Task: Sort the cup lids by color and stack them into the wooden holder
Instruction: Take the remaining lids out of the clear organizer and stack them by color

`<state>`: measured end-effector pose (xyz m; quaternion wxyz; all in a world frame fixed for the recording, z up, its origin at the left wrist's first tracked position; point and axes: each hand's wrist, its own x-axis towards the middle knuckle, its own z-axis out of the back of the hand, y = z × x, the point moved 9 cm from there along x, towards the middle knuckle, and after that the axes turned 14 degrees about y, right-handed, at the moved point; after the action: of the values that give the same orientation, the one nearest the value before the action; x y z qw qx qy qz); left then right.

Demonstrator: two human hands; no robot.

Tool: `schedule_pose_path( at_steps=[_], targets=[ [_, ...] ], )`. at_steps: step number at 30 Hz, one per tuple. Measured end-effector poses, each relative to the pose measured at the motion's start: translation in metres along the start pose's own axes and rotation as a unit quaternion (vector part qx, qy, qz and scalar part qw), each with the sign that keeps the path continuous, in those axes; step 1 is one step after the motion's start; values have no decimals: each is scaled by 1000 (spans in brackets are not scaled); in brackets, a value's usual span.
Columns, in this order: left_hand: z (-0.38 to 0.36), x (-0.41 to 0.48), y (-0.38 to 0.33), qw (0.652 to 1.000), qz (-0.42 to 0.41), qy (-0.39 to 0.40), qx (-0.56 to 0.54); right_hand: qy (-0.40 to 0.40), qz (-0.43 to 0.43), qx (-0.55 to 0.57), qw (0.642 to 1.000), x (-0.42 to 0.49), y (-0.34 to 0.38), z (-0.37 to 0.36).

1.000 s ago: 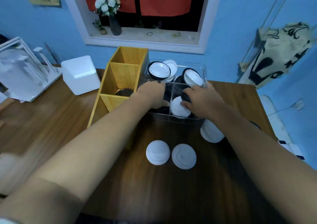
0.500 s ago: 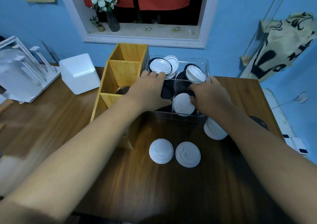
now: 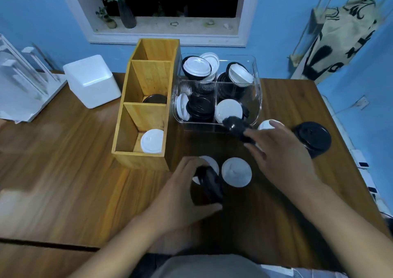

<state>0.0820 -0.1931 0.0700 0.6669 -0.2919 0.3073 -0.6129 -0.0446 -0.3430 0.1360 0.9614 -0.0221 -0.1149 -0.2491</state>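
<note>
Dark bench (image 3: 63, 171), blue wall (image 3: 276, 22) (window (image 3: 242, 11) behind the wooden holder (image 3: 140, 158)); right of it, left hand (image 3: 180, 190) fingers (image 3: 189, 163) grasp a black lid (image 3: 209, 184), right hand (image 3: 282, 163) fingers (image 3: 258, 134) pinch a second lid (image 3: 237, 127).

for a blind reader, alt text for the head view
The left hand grips a black lid by two white lids; the right hand holds a second black lid near a clear bin of lids next to a wooden holder.
</note>
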Motion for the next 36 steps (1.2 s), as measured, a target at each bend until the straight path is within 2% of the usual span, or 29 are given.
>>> schedule_pose_path(
  at_steps=[5,9,11,16,22,24,27,31,36],
  targets=[
    [-26,-30,38,999,41,27,10,-15,123,69,990,-99,40,-34],
    [-29,-34,53,993,46,62,89,54,164,59,983,-127,55,-79],
    [-30,-30,53,989,34,76,123,61,173,71,980,-129,58,-89],
    [-17,-16,37,974,17,113,195,56,150,121,980,-103,60,-56],
    [68,68,-20,958,-17,26,285,44,60,92,993,12,21,-6],
    [89,112,-18,939,24,21,341,55,34,82,995,55,7,-6],
    [105,164,6,903,116,68,409,140,22,30,989,102,-7,-29],
    [103,196,31,872,165,149,437,290,12,-23,957,130,-21,-68],
    [95,209,45,855,193,200,438,341,55,-37,938,142,-20,-88]
  ],
)
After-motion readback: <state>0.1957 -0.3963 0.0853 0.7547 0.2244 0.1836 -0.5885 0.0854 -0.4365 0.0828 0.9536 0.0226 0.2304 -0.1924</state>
